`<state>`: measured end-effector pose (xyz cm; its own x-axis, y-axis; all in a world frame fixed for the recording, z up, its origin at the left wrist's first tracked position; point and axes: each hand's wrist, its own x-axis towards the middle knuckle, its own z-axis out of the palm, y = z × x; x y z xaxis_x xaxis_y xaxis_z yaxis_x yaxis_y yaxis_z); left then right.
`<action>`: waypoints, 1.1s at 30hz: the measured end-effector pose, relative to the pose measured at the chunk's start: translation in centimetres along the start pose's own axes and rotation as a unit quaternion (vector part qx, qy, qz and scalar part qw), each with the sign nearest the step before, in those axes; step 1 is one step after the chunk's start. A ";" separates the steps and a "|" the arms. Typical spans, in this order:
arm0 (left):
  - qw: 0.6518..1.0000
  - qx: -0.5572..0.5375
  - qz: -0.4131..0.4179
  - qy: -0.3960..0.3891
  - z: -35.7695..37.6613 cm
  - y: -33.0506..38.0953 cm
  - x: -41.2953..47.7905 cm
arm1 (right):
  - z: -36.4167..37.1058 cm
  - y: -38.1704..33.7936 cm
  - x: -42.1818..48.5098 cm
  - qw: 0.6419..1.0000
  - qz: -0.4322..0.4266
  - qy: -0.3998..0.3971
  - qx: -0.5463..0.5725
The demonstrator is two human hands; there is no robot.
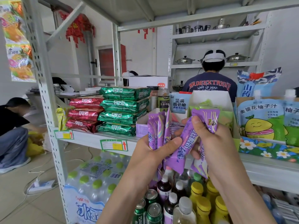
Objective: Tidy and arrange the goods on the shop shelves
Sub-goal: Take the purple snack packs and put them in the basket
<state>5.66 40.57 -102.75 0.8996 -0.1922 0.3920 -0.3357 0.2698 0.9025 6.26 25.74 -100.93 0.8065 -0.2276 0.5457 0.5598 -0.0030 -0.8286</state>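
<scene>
Both my hands hold purple snack packets in front of the grey shelf (90, 136). My left hand (151, 153) grips a fanned bunch of purple packets (157, 126), thumb across one slanted packet (186, 143). My right hand (210, 143) grips more purple packets (206, 118), some hanging below its palm. Behind the packets stands an open purple display box (141, 129), and to its right a white box with green packets (208, 102).
Stacked green packs (124, 110) and red packs (85, 113) lie on the shelf's left. Juice pouches in a flowered box (262, 120) stand right. Bottles, cans and a water pack (90, 183) sit below. One person stands behind the shelf, another crouches at left.
</scene>
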 end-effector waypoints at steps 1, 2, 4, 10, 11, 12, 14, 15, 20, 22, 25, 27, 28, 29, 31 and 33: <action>1.000 -0.005 -0.002 -0.006 -0.1 0.0 0.0 | 0.0 -0.3 -0.1 1.000 0.010 0.002 0.017; 1.000 -0.010 -0.003 -0.010 -0.2 0.0 0.1 | -0.1 -0.4 -0.2 0.999 0.020 0.002 0.041; 1.000 -0.024 -0.003 -0.016 -0.2 0.0 0.1 | 0.0 -0.8 -0.5 0.997 0.025 -0.005 0.076; 1.000 0.018 0.025 -0.006 0.1 0.0 0.0 | 0.5 -0.6 -0.4 0.997 -0.011 0.061 0.037; 0.998 0.052 0.039 -0.006 0.2 0.0 0.0 | 0.6 -0.4 -0.4 0.996 -0.022 0.085 0.010; 0.996 0.077 0.053 -0.005 0.3 -0.1 -0.1 | 0.5 -0.3 -0.4 0.993 -0.036 0.107 -0.017; 0.992 0.095 0.082 0.000 0.6 -0.1 -0.1 | 0.3 -0.2 -0.3 0.984 -0.071 0.144 -0.075; 0.991 0.100 0.090 0.000 0.8 0.0 -0.2 | 0.2 -0.4 -0.4 0.978 -0.089 0.160 -0.101; 0.982 0.165 0.092 -0.030 1.3 -0.4 -0.3 | 0.2 0.0 -0.2 0.974 -0.082 0.162 -0.139; 0.983 0.158 0.084 -0.031 1.3 -0.2 -0.4 | 0.3 0.3 0.1 0.980 -0.056 0.149 -0.121; 0.981 0.172 0.085 -0.029 1.2 0.0 -0.5 | 0.2 0.4 0.1 0.981 -0.045 0.146 -0.119; 0.978 0.187 0.084 -0.034 1.3 0.2 -0.6 | 0.2 0.4 0.0 0.981 -0.045 0.149 -0.118; 0.977 0.194 0.083 -0.036 1.4 0.3 -0.7 | 0.2 0.4 -0.1 0.981 -0.047 0.149 -0.114; 0.975 0.202 0.084 -0.036 1.5 0.4 -0.8 | 0.2 0.4 -0.2 0.982 -0.047 0.150 -0.106; 0.969 0.225 0.097 -0.036 1.7 0.5 -0.9 | 0.1 0.5 -0.2 0.984 -0.042 0.149 -0.088; 0.958 0.258 0.123 -0.031 1.9 0.4 -1.0 | 0.4 0.5 -0.2 0.988 -0.032 0.140 -0.064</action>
<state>4.07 39.12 -102.44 0.7631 -0.2419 0.5993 -0.6427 -0.1856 0.7433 6.41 26.13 -101.41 0.6768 -0.4825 0.5559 0.5648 -0.1439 -0.8126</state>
